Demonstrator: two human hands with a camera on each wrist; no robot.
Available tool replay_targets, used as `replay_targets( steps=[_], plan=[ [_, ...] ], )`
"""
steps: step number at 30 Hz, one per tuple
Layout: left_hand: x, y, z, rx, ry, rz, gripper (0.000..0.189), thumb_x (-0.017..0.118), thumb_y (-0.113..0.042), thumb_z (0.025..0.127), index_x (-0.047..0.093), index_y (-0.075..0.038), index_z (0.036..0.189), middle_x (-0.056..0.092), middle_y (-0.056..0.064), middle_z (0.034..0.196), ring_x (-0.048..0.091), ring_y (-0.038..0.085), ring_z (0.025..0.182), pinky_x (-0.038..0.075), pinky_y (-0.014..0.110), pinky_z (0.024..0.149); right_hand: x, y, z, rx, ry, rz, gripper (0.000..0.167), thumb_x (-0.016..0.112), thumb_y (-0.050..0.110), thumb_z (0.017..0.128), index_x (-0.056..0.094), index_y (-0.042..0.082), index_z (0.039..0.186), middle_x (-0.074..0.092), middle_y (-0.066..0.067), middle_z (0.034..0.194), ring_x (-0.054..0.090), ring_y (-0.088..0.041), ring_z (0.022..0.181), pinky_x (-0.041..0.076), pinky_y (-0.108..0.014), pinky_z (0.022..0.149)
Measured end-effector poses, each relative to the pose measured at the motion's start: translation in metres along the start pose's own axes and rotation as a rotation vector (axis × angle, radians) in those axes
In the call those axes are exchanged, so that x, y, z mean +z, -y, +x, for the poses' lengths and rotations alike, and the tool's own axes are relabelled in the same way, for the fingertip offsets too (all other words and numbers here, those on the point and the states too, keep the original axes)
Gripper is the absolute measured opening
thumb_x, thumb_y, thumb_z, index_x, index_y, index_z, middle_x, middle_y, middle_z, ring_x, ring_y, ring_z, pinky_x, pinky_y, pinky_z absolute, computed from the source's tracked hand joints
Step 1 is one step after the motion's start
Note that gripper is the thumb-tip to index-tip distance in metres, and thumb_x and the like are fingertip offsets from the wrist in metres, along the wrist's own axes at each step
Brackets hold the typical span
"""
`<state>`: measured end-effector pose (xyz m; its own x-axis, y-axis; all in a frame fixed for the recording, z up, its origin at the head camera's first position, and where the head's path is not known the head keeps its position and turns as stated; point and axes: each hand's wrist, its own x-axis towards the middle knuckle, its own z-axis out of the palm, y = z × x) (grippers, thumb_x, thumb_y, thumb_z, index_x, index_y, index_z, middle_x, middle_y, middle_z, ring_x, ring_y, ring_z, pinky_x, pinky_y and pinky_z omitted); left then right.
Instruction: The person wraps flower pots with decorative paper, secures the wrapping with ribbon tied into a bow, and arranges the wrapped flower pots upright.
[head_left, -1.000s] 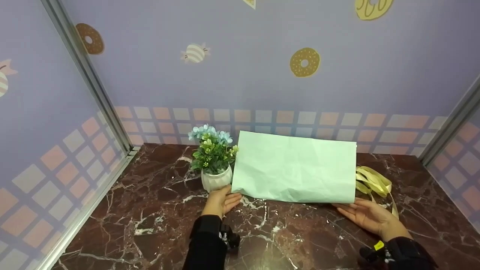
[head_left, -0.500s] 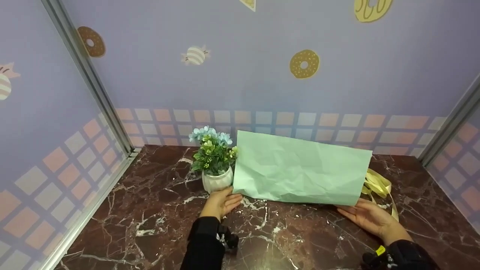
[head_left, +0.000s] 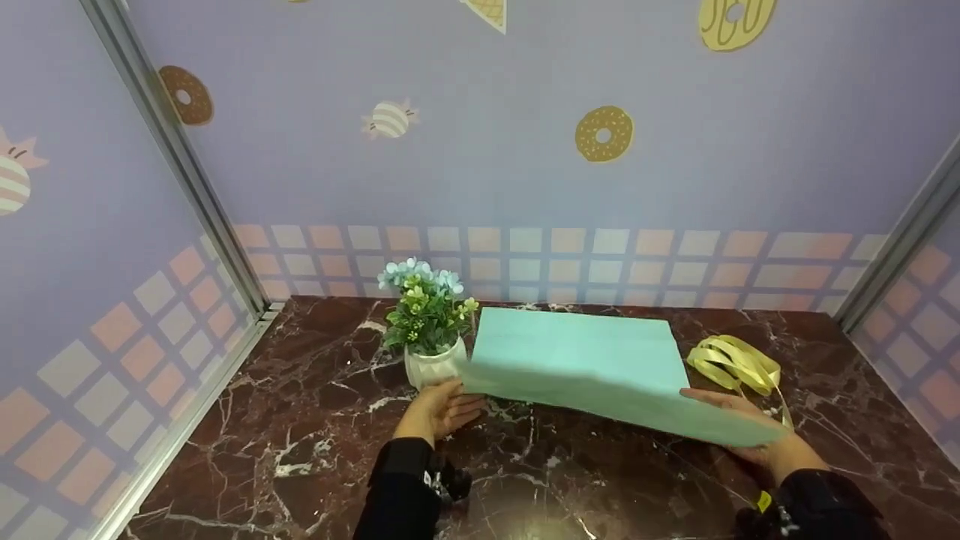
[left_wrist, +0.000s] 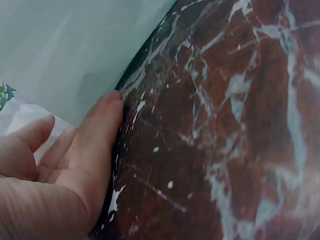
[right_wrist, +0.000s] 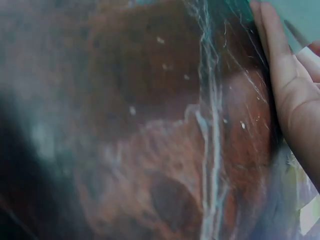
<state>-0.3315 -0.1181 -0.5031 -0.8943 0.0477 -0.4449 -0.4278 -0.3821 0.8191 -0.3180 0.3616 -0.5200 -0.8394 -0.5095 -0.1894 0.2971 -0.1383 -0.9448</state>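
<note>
A pale green sheet of paper (head_left: pixel 577 345) lies on the table in the head view, a blurred flap bending over along its front side. My left hand (head_left: pixel 435 409) rests palm up by the sheet's left front corner, beside the white flowerpot. In the left wrist view its fingertips (left_wrist: pixel 112 102) meet the paper's edge, with the thumb held apart. My right hand (head_left: pixel 750 431) is at the right front, partly hidden as the flap hangs across its palm. The right wrist view has its fingers (right_wrist: pixel 275 40) straight against the paper, which lies between them and the thumb.
Left of the sheet stands a white pot (head_left: pixel 431 366) with blue flowers (head_left: pixel 420 274) and green leaves. A loose coil of yellow ribbon (head_left: pixel 735 364) lies to the right, close to my right hand. A patterned wall (head_left: pixel 480 165) closes off the marble table's back.
The paper, which stood raised and facing me, has swung down toward me. Its right front part now reaches over my right palm, exposing the ribbon coil. Both hands have stayed nearly in place.
</note>
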Motion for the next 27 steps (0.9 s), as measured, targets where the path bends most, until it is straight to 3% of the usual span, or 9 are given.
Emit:
replay_targets(
  steps=[3,5,7,11,14,18,23,25,27],
  plan=[
    [-0.004,-0.001,0.001,0.005,-0.029,0.207,0.040,0.061,-0.009,0.096,0.054,0.012,0.129,0.066,0.012,0.098,0.064,0.015,0.081,0.054,0.026,0.082,-0.001,0.001,0.006,0.050,-0.030,-0.203,0.066,0.054,0.003,0.098,0.018,-0.007,0.152,-0.007,-0.028,0.157,-0.003,-0.037,0.144,0.043,-0.015,0.092],
    [-0.007,-0.001,0.001,0.011,-0.031,0.333,0.040,0.065,-0.004,0.091,0.058,0.010,0.128,0.065,0.014,0.106,0.059,0.008,0.076,0.051,0.018,0.071,-0.002,0.000,0.009,0.090,-0.067,-0.203,0.069,0.053,0.000,0.098,0.011,-0.010,0.151,-0.017,-0.026,0.156,-0.015,-0.037,0.142,0.042,-0.014,0.093],
    [-0.009,-0.001,0.001,0.004,-0.001,0.385,0.041,0.066,0.003,0.088,0.059,0.008,0.128,0.058,0.018,0.128,0.058,0.008,0.077,0.049,0.018,0.064,-0.001,0.000,0.011,0.103,-0.113,-0.229,0.071,0.057,0.000,0.096,0.012,-0.011,0.150,-0.014,-0.029,0.155,-0.012,-0.041,0.142,0.044,-0.017,0.095],
    [-0.008,-0.003,0.000,0.011,0.050,0.462,0.040,0.064,0.010,0.086,0.062,0.006,0.126,0.051,0.020,0.136,0.053,0.010,0.074,0.041,0.020,0.056,0.003,0.001,0.011,0.106,-0.199,-0.280,0.073,0.063,0.003,0.093,0.020,-0.009,0.150,-0.009,-0.032,0.155,-0.005,-0.043,0.143,0.047,-0.022,0.093],
    [-0.006,-0.006,-0.002,0.048,0.049,0.529,0.041,0.065,0.010,0.086,0.062,0.005,0.126,0.046,0.023,0.141,0.060,0.018,0.090,0.050,0.024,0.069,0.008,0.004,0.011,0.108,-0.247,-0.344,0.071,0.066,0.006,0.092,0.026,-0.008,0.149,-0.005,-0.034,0.155,-0.001,-0.044,0.143,0.048,-0.022,0.092],
    [-0.004,-0.010,-0.003,0.108,0.021,0.619,0.041,0.067,0.010,0.085,0.062,0.006,0.125,0.041,0.025,0.145,0.058,0.033,0.110,0.053,0.037,0.086,0.014,0.010,0.016,0.133,-0.303,-0.428,0.069,0.069,0.008,0.090,0.034,-0.007,0.147,0.004,-0.035,0.154,0.006,-0.045,0.143,0.046,-0.029,0.097],
    [-0.001,-0.011,0.001,0.215,-0.014,0.730,0.038,0.070,0.013,0.080,0.065,0.009,0.118,0.056,0.026,0.126,0.062,0.034,0.105,0.056,0.039,0.082,0.020,0.016,0.023,0.160,-0.336,-0.541,0.068,0.070,0.008,0.090,0.035,-0.008,0.146,0.012,-0.037,0.152,0.013,-0.047,0.141,0.041,-0.046,0.103],
    [-0.001,-0.009,0.002,0.272,-0.033,0.797,0.037,0.072,0.012,0.078,0.068,0.008,0.114,0.063,0.024,0.112,0.064,0.031,0.096,0.057,0.037,0.077,0.022,0.017,0.025,0.162,-0.340,-0.585,0.068,0.070,0.009,0.090,0.035,-0.009,0.146,0.014,-0.038,0.151,0.019,-0.047,0.139,0.044,-0.044,0.099],
    [-0.001,-0.007,0.002,0.333,-0.060,0.881,0.035,0.076,0.010,0.076,0.070,0.006,0.111,0.065,0.019,0.104,0.063,0.028,0.089,0.056,0.037,0.075,0.024,0.017,0.027,0.162,-0.355,-0.623,0.068,0.071,0.008,0.089,0.036,-0.009,0.145,0.021,-0.037,0.148,0.034,-0.045,0.129,0.049,-0.038,0.088]
  ],
)
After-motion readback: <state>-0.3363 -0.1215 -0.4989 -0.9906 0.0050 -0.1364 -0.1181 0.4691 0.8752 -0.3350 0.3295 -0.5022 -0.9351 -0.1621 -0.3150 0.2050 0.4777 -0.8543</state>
